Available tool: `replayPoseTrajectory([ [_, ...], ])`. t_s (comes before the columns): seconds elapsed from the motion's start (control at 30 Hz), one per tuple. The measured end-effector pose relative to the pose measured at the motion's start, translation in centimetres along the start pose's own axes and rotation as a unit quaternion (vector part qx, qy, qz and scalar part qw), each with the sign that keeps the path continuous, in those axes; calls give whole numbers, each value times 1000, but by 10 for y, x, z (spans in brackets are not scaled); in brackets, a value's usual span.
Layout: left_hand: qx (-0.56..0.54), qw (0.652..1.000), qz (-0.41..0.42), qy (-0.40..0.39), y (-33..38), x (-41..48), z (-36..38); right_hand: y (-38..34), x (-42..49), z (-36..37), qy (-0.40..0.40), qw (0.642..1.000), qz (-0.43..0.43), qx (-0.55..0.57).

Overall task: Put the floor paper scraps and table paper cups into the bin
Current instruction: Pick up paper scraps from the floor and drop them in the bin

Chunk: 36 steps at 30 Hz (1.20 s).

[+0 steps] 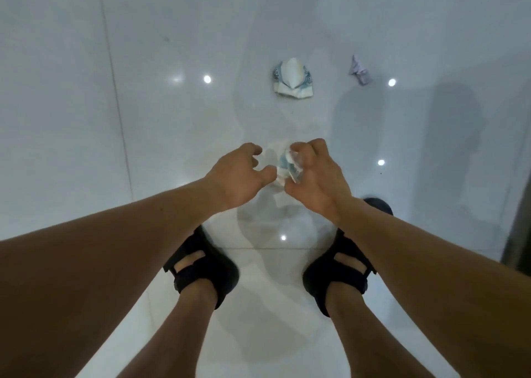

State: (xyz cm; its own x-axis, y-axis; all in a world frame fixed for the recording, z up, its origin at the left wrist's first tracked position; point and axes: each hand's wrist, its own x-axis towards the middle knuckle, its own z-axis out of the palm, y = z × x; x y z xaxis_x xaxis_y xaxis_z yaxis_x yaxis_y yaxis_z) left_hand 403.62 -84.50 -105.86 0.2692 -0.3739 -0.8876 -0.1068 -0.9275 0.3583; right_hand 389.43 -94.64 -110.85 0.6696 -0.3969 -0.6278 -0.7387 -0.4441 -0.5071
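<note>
Our right hand [313, 173] is pinching a crumpled scrap [286, 169] low over the floor [86, 90]. Our left hand [241, 173] is curled right beside it, and we can't tell if it's got any hold. The blue-white scrap [292, 78] lies dead ahead, about even for both hands. The purple scrap [359, 70] is further right, so nearer our right hand, which looks full.

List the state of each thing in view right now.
Right hand: gripping a crumpled scrap.
Left hand: fingers curled beside that scrap; grip unclear.
Blue-white scrap: crumpled, lying on the floor, untouched.
Lilac scrap: crumpled, on the floor, untouched.
</note>
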Motion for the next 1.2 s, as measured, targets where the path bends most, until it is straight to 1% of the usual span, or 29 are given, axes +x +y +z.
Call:
replayPoseTrajectory([
  [0.1, -63, 998, 19, -25, 14, -3, -12, -31, -7, -14, 15, 991, -110, 70],
  [0.23, -125, 991, 28, -27, 21, -3, -31, -52, -3, -32, 15, 984, -139, 114],
  [0.3, -134, 991, 26, -2, 18, -1, -38, -56, 4, -37, 15, 981, -169, 92],
  [0.37, -122, 992, 18, 30, 12, 4, -44, -53, 18, -41, -2, 981, -189, 38],
  [0.43, -77, 995, 9, 54, -2, 9, -49, -45, 43, -46, -12, 985, -170, -37],
  [0.47, -53, 997, 1, 64, -11, 11, -51, -42, 59, -49, -2, 985, -148, -92],
  [0.53, -23, 997, -25, 67, -31, 14, -54, -40, 90, -51, 22, 977, -85, -196],
  [0.57, -17, 997, -40, 62, -42, 15, -54, -40, 103, -49, 30, 973, -53, -223],
  [0.63, -17, 996, -59, 57, -63, 14, -53, -43, 123, -43, 38, 972, -3, -231],
  [0.73, -28, 997, -58, 53, -88, 11, -52, -45, 127, -28, 77, 980, 28, -180],
  [0.77, -31, 996, -58, 55, -92, 10, -52, -45, 123, -22, 82, 982, 28, -168],
  [0.83, -38, 996, -57, 65, -93, 6, -58, -46, 108, -14, 57, 987, 15, -146],
  [0.9, -38, 995, -47, 77, -83, -2, -68, -52, 85, -13, 30, 991, -2, -133],
  [0.97, -32, 996, -26, 84, -66, -14, -85, -66, 61, -20, 20, 991, -17, -133],
  [1.07, -16, 994, 13, 103, -34, -44, -119, -104, 28, -48, 22, 990, -47, -129],
  [1.2, 1, 989, 54, 137, 8, -112, -170, -177, -9, -109, 47, 985, -98, -136],
])
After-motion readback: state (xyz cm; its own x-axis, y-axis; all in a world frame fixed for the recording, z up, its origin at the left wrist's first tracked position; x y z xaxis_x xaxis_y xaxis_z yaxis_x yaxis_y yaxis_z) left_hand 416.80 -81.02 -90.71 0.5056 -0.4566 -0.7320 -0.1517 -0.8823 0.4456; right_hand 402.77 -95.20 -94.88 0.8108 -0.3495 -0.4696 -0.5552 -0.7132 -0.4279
